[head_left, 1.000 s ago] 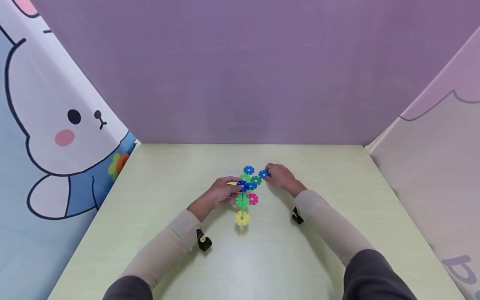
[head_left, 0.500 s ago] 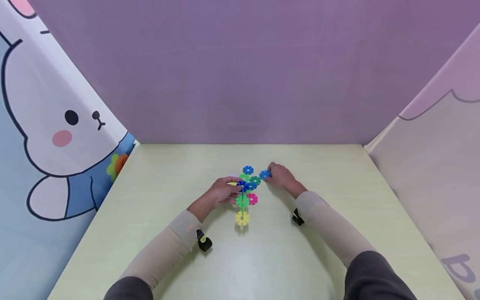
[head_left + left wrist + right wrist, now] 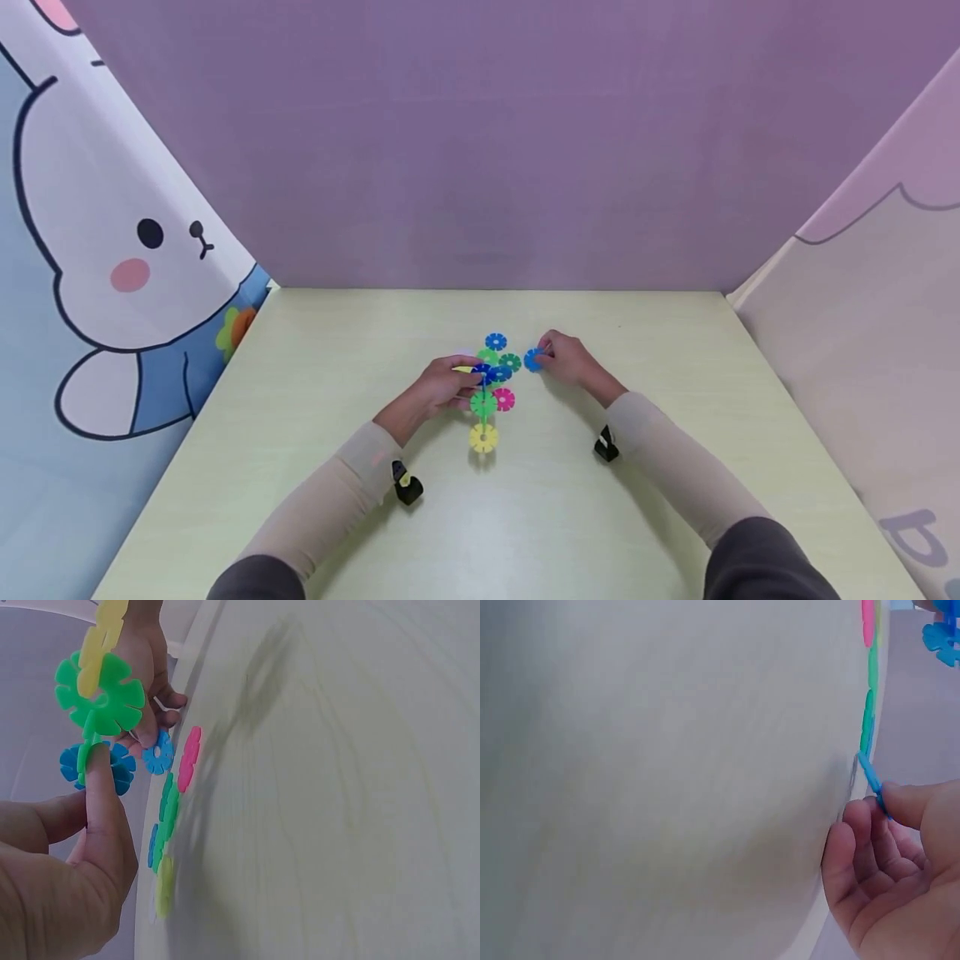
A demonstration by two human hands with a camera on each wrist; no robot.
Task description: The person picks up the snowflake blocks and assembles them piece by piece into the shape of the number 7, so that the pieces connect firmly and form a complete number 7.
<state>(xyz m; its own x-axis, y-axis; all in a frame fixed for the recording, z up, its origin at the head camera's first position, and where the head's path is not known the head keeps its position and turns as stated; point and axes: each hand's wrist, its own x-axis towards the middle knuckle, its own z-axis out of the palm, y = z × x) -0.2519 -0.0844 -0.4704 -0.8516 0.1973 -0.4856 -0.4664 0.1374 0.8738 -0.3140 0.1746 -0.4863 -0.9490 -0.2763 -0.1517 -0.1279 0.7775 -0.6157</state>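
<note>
My left hand [image 3: 438, 387] grips the far end of a chain of slotted plastic snowflake discs. It runs from a dark blue disc [image 3: 480, 372] through a green disc [image 3: 124, 690] to a yellow disc [image 3: 483, 447], raised over the table. A lighter blue disc [image 3: 500, 374] is joined there too. Between thumb and fingers, my right hand [image 3: 567, 360] pinches a single blue disc [image 3: 870, 774], tilted just above the tabletop. Loose discs lie flat between the hands: pink [image 3: 506, 402], dark green [image 3: 511, 362] and blue [image 3: 496, 337] among them.
Under both hands is a pale wooden table [image 3: 525, 525]. A purple panel [image 3: 480, 167] rises at its back edge. Printed cloths stand along the left [image 3: 90, 333] and right [image 3: 862, 333] sides. A yellow disc [image 3: 163, 889] lies under the left hand.
My right hand has moved slightly right and toward the body with the blue disc, which has turned in the fingers and moved away from the loose discs. The left hand stays put.
</note>
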